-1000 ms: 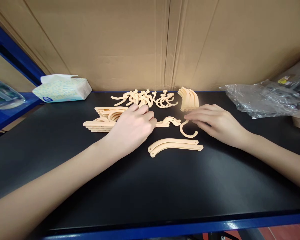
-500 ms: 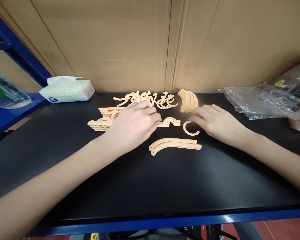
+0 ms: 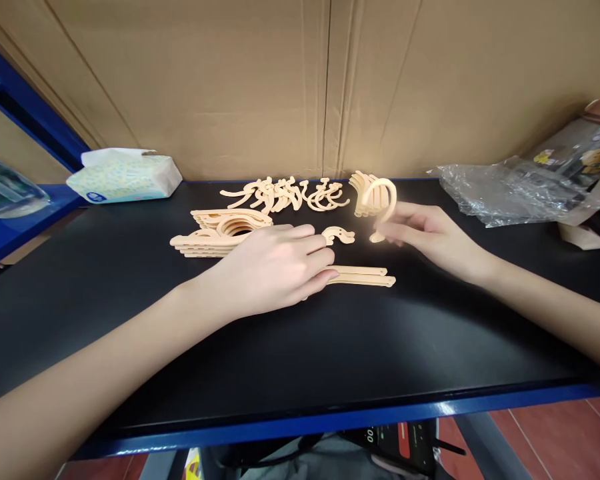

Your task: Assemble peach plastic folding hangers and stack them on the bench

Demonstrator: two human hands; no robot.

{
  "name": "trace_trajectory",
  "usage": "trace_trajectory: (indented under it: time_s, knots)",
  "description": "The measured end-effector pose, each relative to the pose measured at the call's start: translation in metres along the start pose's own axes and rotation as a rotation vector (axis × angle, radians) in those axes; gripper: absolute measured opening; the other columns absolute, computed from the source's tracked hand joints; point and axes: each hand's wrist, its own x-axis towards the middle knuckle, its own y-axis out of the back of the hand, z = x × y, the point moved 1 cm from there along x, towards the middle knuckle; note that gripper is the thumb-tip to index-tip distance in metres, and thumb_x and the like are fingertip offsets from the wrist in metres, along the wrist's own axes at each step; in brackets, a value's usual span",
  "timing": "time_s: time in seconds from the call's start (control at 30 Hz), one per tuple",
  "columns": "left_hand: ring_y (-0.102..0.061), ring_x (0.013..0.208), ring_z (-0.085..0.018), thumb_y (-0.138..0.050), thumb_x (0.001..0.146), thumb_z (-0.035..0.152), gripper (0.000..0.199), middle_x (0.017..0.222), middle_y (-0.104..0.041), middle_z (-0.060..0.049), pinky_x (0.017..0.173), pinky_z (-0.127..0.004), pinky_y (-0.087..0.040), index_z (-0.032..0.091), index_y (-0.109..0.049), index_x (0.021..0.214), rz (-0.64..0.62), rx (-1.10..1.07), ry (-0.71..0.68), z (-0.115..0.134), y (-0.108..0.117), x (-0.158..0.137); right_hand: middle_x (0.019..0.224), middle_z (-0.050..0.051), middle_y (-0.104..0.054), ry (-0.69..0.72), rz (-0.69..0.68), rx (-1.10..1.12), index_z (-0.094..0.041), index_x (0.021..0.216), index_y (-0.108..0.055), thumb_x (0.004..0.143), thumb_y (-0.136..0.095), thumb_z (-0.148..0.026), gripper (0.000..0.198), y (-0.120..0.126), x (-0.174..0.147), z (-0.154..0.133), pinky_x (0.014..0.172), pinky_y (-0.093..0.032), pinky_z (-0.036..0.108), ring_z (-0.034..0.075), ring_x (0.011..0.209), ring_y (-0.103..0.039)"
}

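My right hand (image 3: 420, 227) is closed on a beige plastic hanger hook (image 3: 391, 200), raised upright off the table with its curve at the top. My left hand (image 3: 287, 267), palm down and fingers slightly parted, hovers over or touches the left ends of two long curved hanger arms (image 3: 363, 275). Its thumb and palm are hidden. A short wavy beige piece (image 3: 341, 235) lies between my hands. Left of my left hand is a stack of beige hanger-shaped pieces (image 3: 205, 241), partly covered by it.
Along the back lie loose small curved pieces (image 3: 280, 193), several hooks (image 3: 325, 197) and a row of curved arms (image 3: 365, 187). A tissue pack (image 3: 125, 177) sits back left. Clear plastic wrap (image 3: 480, 193) is at the right, and cardboard (image 3: 205, 87) stands behind the black tabletop (image 3: 330, 360).
My right hand has picked the hook up off the table and turned it upright. My left hand has moved from beside the short wavy piece toward me, over the two long arms.
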Motion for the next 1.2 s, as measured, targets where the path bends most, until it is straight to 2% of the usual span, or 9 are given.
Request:
trace_trajectory:
  time_s: [0.13,0.23,0.37,0.53,0.73,0.9,1.07,1.2]
  knots:
    - [-0.06,0.074,-0.018,-0.049,0.096,0.043,0.033,0.078,-0.063,-0.002,0.064,-0.029,-0.042,0.016,-0.065,0.087,-0.049,-0.076,0.038,-0.004,-0.001,-0.005,0.069,0.0,-0.058,-0.15,-0.12,0.231,-0.016,0.072,-0.062,0.086,-0.063,-0.04,0.027,-0.011,0.005,-0.007,0.06,-0.04,0.026,0.01,0.061,-0.048]
    - [-0.058,0.063,-0.016,-0.054,0.092,0.049,0.034,0.072,-0.059,0.0,0.057,-0.028,-0.038,0.017,-0.06,0.084,-0.1,-0.117,0.061,-0.004,-0.002,-0.006,0.07,0.0,-0.058,-0.183,-0.168,0.283,-0.016,0.071,-0.061,0.086,-0.062,-0.039,0.028,-0.019,0.009,-0.007,0.058,-0.038,0.025,0.01,0.062,-0.048]
    - [-0.057,0.058,-0.015,-0.057,0.09,0.05,0.033,0.07,-0.058,0.002,0.054,-0.027,-0.034,0.017,-0.053,0.083,-0.146,-0.107,0.07,0.0,-0.003,-0.006,0.07,0.0,-0.056,-0.145,-0.196,0.276,-0.016,0.073,-0.06,0.086,-0.061,-0.041,0.029,-0.028,0.011,-0.001,0.057,-0.036,0.024,0.01,0.064,-0.047]
    - [-0.06,0.066,-0.016,-0.054,0.092,0.046,0.031,0.08,-0.06,0.0,0.054,-0.027,-0.034,0.017,-0.051,0.083,-0.164,-0.09,0.048,0.005,-0.003,-0.005,0.068,-0.002,-0.05,-0.103,-0.198,0.299,-0.017,0.076,-0.058,0.087,-0.06,-0.044,0.03,-0.028,0.012,0.007,0.054,-0.036,0.024,0.01,0.061,-0.046]
    - [-0.059,0.067,-0.014,-0.051,0.096,0.039,0.025,0.086,-0.059,-0.001,0.053,-0.027,-0.035,0.017,-0.05,0.083,-0.182,-0.123,0.118,0.006,-0.009,-0.006,0.06,-0.005,-0.04,-0.04,-0.25,0.252,-0.019,0.075,-0.052,0.092,-0.054,-0.044,0.031,-0.024,0.011,0.009,0.053,-0.032,0.025,0.009,0.056,-0.038]
    - [-0.059,0.07,-0.013,-0.048,0.097,0.035,0.021,0.093,-0.058,-0.002,0.049,-0.026,-0.031,0.017,-0.051,0.088,-0.168,-0.112,0.101,0.012,-0.014,-0.004,0.062,-0.005,-0.042,-0.041,-0.25,0.255,-0.018,0.075,-0.052,0.092,-0.055,-0.041,0.029,-0.024,0.011,0.01,0.054,-0.032,0.025,0.009,0.057,-0.039]
    - [-0.059,0.074,-0.013,-0.044,0.099,0.033,0.02,0.104,-0.057,-0.005,0.051,-0.025,-0.036,0.016,-0.052,0.091,-0.181,-0.185,0.144,0.02,-0.017,-0.005,0.059,-0.004,-0.045,-0.045,-0.258,0.251,-0.019,0.07,-0.051,0.092,-0.055,-0.037,0.028,-0.023,0.012,0.008,0.053,-0.032,0.025,0.009,0.055,-0.042]
    - [-0.055,0.065,-0.01,-0.045,0.098,0.03,0.017,0.109,-0.056,-0.006,0.048,-0.024,-0.034,0.016,-0.053,0.094,-0.171,-0.215,0.191,0.024,-0.018,-0.005,0.057,-0.004,-0.045,-0.077,-0.216,0.275,-0.018,0.067,-0.052,0.088,-0.058,-0.035,0.027,-0.025,0.01,0.005,0.052,-0.032,0.024,0.009,0.054,-0.042]
